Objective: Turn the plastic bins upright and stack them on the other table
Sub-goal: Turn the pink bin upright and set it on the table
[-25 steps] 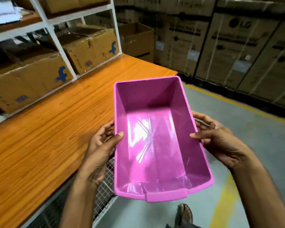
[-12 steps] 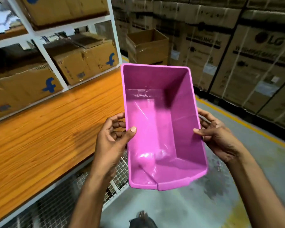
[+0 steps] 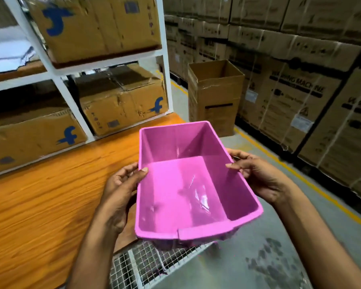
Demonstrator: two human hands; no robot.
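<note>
Warehouse aisle, grey concrete floor [image 3: 279,257] with a yellow line. Orange wooden table [image 3: 40,205] at left, wire mesh panel [image 3: 146,265] under its near edge. White shelving [image 3: 71,97] behind the table holds taped cardboard boxes [image 3: 121,107]. One open carton [image 3: 216,97] stands on the floor past the table end; stacked washing-machine cartons [image 3: 300,97] at right.

Pink plastic bin [image 3: 186,190]: upright, opening up, empty, held in the air over the table's near corner and the floor. Left hand [image 3: 121,188] grips its left rim, thumb inside. Right hand [image 3: 256,174] grips the right rim, thumb over the edge.
</note>
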